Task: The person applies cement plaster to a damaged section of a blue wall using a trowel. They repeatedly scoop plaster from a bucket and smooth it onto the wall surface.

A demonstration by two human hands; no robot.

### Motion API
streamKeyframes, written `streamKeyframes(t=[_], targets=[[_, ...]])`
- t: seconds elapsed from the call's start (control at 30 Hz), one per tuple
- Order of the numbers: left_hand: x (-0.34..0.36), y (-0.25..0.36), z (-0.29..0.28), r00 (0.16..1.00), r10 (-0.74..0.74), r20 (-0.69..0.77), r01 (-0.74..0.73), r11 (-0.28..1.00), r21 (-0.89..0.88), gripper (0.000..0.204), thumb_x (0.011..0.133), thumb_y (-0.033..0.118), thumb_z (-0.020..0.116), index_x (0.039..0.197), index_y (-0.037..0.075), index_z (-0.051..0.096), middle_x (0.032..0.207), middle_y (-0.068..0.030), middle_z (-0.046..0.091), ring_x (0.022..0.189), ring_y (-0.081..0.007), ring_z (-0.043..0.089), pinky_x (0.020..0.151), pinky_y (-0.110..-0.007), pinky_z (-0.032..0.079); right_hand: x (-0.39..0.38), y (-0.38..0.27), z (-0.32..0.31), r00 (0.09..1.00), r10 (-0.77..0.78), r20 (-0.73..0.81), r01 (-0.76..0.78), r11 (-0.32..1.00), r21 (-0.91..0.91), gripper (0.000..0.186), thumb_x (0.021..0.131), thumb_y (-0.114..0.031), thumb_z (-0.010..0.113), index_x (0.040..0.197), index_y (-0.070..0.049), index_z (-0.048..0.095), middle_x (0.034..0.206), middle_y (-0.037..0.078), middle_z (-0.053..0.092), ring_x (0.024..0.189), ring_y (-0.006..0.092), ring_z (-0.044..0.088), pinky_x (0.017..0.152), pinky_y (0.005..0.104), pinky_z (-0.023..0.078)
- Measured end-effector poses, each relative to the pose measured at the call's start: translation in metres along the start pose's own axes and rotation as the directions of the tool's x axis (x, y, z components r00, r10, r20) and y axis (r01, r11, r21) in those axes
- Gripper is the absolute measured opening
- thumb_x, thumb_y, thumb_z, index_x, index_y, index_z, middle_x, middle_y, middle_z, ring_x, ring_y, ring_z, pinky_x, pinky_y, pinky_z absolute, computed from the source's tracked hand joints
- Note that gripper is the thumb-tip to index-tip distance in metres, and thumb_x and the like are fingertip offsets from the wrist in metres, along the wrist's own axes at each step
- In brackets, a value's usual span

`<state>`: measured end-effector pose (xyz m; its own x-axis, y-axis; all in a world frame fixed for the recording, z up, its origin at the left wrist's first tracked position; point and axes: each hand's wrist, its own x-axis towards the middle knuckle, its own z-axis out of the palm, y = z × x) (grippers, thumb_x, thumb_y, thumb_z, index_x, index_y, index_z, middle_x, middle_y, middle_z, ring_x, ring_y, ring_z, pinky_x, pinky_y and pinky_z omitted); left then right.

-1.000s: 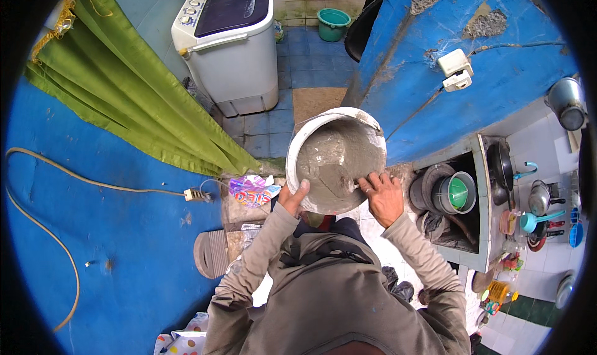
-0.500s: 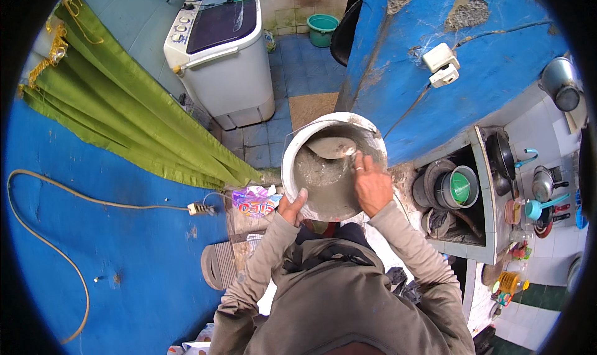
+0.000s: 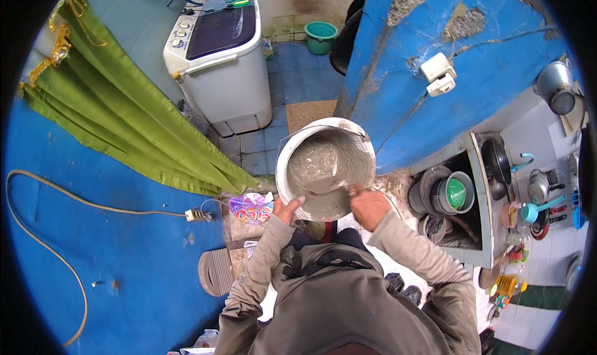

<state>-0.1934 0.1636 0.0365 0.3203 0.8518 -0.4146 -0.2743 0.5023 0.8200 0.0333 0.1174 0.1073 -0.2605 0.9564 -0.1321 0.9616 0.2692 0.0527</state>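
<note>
A white bucket [image 3: 283,166] with a crusted rim is held tilted in front of my body. Wet grey mortar [image 3: 314,158] coats its inside and lies at the bottom. My left hand [image 3: 288,209] grips the near left part of the rim, thumb over the edge. At the near right side, my right hand [image 3: 371,207] is closed round the handle of a trowel [image 3: 324,185]. The trowel's blade lies low in the mortar, smeared grey and hard to tell from it.
A washing machine [image 3: 221,62] stands far left, beside a green curtain [image 3: 134,118]. A teal basin [image 3: 320,39] sits on the far floor. To the right are a blue wall with a plug adapter [image 3: 438,69] and a tiled counter [image 3: 487,199]; a purple packet [image 3: 252,207] lies left.
My right hand has drawn nearer to my body, and the trowel blade has gone from the far side of the bucket down into the nearer mortar. The bucket has shifted slightly left.
</note>
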Motion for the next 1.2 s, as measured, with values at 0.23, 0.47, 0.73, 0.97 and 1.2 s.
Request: streamKeyframes(t=[0.23, 0.47, 0.73, 0.97, 1.2], targets=[[0.007, -0.005, -0.002, 0.997, 0.073, -0.006, -0.074, 0.992, -0.099, 0.042, 0.079, 0.007, 0.063, 0.118, 0.000, 0.050, 0.104, -0.0097, 0.062, 0.088, -0.0191, 0.063, 0.074, -0.032, 0.054, 0.027, 0.024, 0.013, 0.995, 0.057, -0.077, -0.050, 0.995, 0.091, 0.036, 0.080, -0.007, 0.049, 0.114, 0.006, 0.052, 0.096, 0.023, 0.059, 0.068, 0.0344, 0.064, 0.056, 0.0421, 0.052], [0.008, -0.010, -0.002, 1.000, 0.028, -0.002, -0.028, 0.997, -0.075, 0.044, 0.079, 0.004, 0.061, 0.121, -0.001, 0.049, 0.108, -0.0121, 0.061, 0.092, -0.0234, 0.063, 0.080, -0.036, 0.053, 0.039, 0.023, 0.008, 0.980, 0.134, -0.144, -0.118, 0.986, 0.117, 0.035, 0.078, -0.007, 0.052, 0.110, 0.005, 0.054, 0.091, 0.021, 0.059, 0.069, 0.0329, 0.065, 0.056, 0.0431, 0.052], [0.029, -0.043, -0.014, 0.980, 0.196, 0.036, -0.191, 0.974, -0.120, 0.047, 0.079, 0.002, 0.059, 0.124, -0.001, 0.047, 0.112, -0.0116, 0.061, 0.096, -0.0226, 0.061, 0.084, -0.037, 0.051, 0.039, 0.013, 0.011, 0.954, 0.198, -0.227, -0.151, 0.966, 0.209, 0.026, 0.079, -0.008, 0.051, 0.100, 0.006, 0.058, 0.088, 0.023, 0.062, 0.069, 0.0344, 0.066, 0.057, 0.0441, 0.052], [0.034, -0.053, -0.021, 0.989, 0.147, -0.014, -0.148, 0.982, -0.119, 0.048, 0.078, 0.002, 0.059, 0.125, -0.001, 0.047, 0.111, -0.0116, 0.061, 0.097, -0.0231, 0.061, 0.085, -0.037, 0.050, 0.021, 0.016, 0.021, 0.956, 0.166, -0.241, -0.096, 0.956, 0.278, 0.029, 0.080, -0.004, 0.050, 0.107, 0.006, 0.054, 0.089, 0.022, 0.060, 0.071, 0.0370, 0.065, 0.060, 0.0461, 0.053], [0.037, -0.053, -0.025, 0.988, 0.157, -0.010, -0.157, 0.982, -0.108, 0.050, 0.077, 0.003, 0.059, 0.125, 0.000, 0.047, 0.110, -0.0116, 0.061, 0.096, -0.0208, 0.061, 0.084, -0.033, 0.050, 0.021, 0.011, 0.031, 0.975, 0.011, -0.220, 0.026, 0.986, 0.164, 0.042, 0.081, -0.003, 0.049, 0.121, 0.007, 0.046, 0.098, 0.021, 0.056, 0.072, 0.0352, 0.064, 0.059, 0.0414, 0.053]])
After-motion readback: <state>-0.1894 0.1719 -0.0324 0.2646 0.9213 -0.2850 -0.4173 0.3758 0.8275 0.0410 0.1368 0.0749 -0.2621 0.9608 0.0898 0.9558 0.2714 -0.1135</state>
